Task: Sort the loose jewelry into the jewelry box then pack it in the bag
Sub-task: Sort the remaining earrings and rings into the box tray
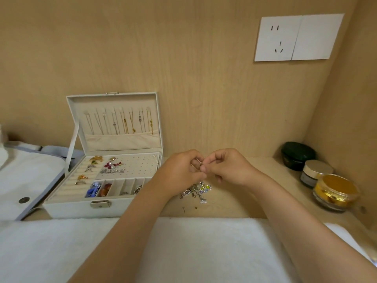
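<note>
White leatherette jewelry box [71, 209] stands open at your left on the pale wooden shelf [224, 205], lid upright with thin chains hanging inside, its tray compartments partly filled. Your left hand [179, 172] and right hand [226, 166] meet just above the small heap of loose silver and coloured jewelry [196, 190]. The curled fingertips of both pinch one tiny silver piece [201, 164] between them. The white fabric bag with blue trim [30, 172] lies just beside the box, farther left.
</note>
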Motion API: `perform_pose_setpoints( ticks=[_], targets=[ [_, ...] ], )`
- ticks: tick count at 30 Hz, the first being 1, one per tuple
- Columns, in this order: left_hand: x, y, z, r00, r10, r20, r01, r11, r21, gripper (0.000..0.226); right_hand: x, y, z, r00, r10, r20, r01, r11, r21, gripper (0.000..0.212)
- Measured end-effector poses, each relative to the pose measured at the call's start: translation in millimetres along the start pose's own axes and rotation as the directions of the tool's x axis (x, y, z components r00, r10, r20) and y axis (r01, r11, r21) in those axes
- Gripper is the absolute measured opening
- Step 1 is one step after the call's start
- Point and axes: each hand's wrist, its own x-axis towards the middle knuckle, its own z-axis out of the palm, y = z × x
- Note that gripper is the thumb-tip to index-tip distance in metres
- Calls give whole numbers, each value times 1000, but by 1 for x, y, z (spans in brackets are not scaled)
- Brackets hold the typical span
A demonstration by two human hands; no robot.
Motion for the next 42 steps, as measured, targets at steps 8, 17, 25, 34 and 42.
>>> perform_pose_setpoints(
  ticks=[8,17,25,34,42],
  targets=[
    [-7,1,-6,998,-54,-10,55,995,80,15,-5,-7,4,997,71,30,-72,997,11,17],
    [-14,-4,-13,997,-22,-73,48,924,379,23,-10,-13,-6,935,119,335,50,889,-455,14],
    [-19,0,-16,997,-25,-72,44,961,273,22,-12,-11,7,934,106,342,98,844,-527,11],
    [-30,-3,-59,988,-69,-136,98,971,219,10,-10,-32,15,964,-70,256,153,936,-318,10],
    [-56,-44,-120,958,-139,-252,173,977,120,13,23,-64,65,967,-197,163,240,917,-318,13]
  ],
)
